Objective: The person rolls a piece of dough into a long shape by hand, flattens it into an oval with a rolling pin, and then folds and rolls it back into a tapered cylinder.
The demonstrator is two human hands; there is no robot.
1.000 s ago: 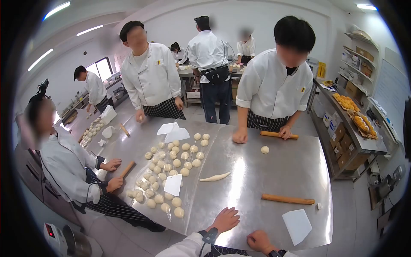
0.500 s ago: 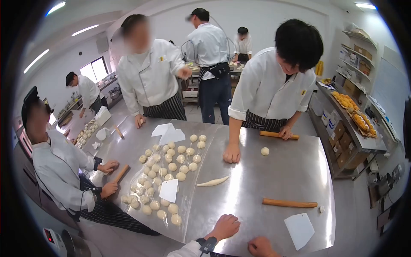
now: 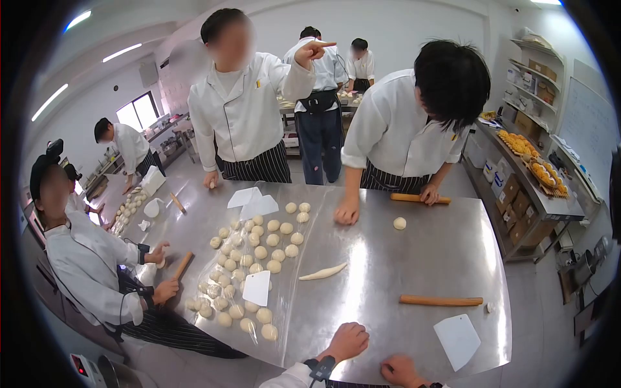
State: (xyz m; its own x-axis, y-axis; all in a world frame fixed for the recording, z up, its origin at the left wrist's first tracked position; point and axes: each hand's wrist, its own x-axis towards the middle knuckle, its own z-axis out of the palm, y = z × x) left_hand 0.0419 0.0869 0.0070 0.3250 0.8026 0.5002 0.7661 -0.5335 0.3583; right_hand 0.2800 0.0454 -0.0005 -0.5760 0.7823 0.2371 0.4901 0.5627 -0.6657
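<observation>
At the near edge of the steel table (image 3: 381,258) rests my left hand (image 3: 349,341), its fingers curled in and nothing seen in them. My right hand (image 3: 399,370) lies beside it at the edge, also loosely closed, with no object showing. A tapered strip of dough (image 3: 323,271) lies beyond my left hand. Farther right are a wooden rolling pin (image 3: 441,300) and a white dough scraper (image 3: 457,341), neither touched by me. A small scrap of dough (image 3: 490,308) sits past the pin's right end.
Many dough balls (image 3: 251,258) lie left, partly under plastic film, with a scraper (image 3: 257,288) on top. Across stands a person (image 3: 404,123) with a rolling pin (image 3: 420,198) and dough ball (image 3: 400,223). Another person (image 3: 84,258) at left holds a rolling pin (image 3: 184,265).
The person at the back left has raised an arm and points right. The opposite person's fist has drawn back slightly. The left co-worker's far hand has lifted. My hands stay closed at the edge.
</observation>
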